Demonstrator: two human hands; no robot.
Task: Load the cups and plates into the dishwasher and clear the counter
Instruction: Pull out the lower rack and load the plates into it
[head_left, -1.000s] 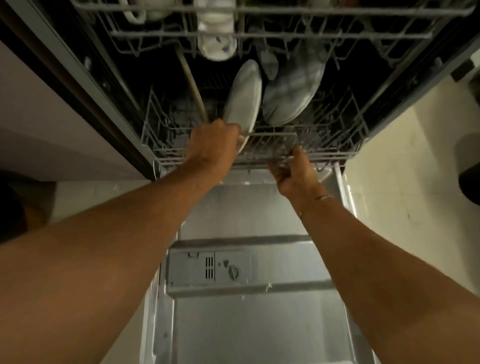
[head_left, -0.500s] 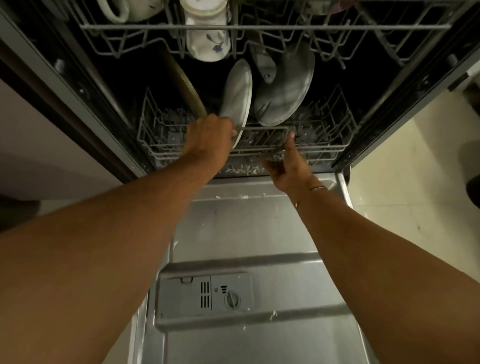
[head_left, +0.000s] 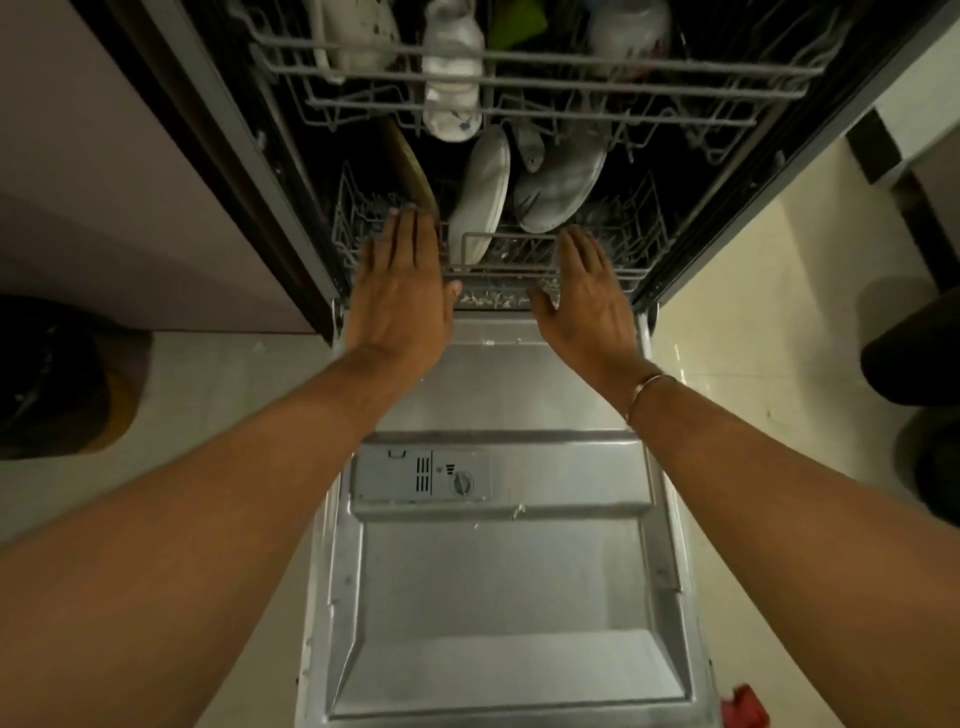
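The dishwasher stands open with its door (head_left: 498, 597) folded flat below me. The lower rack (head_left: 639, 239) sits inside the tub and holds two grey plates (head_left: 480, 197) (head_left: 561, 182) on edge, with a wooden board (head_left: 413, 171) to their left. White cups (head_left: 452, 78) (head_left: 353, 36) hang upside down in the upper rack (head_left: 597, 67). My left hand (head_left: 400, 291) lies flat, fingers straight, against the rack's front left. My right hand (head_left: 587, 296) is flat against the front right. Neither hand holds anything.
A beige cabinet side (head_left: 130, 182) rises at the left, with a dark bin (head_left: 52, 379) on the floor below it. Dark round objects (head_left: 914, 358) stand on the pale floor at the right. A small red item (head_left: 745, 709) lies by the door's near right corner.
The lower rack has slid back into the tub. My left hand let go of the plate and my right hand released the rack handle; both now rest flat and open on the rack front.
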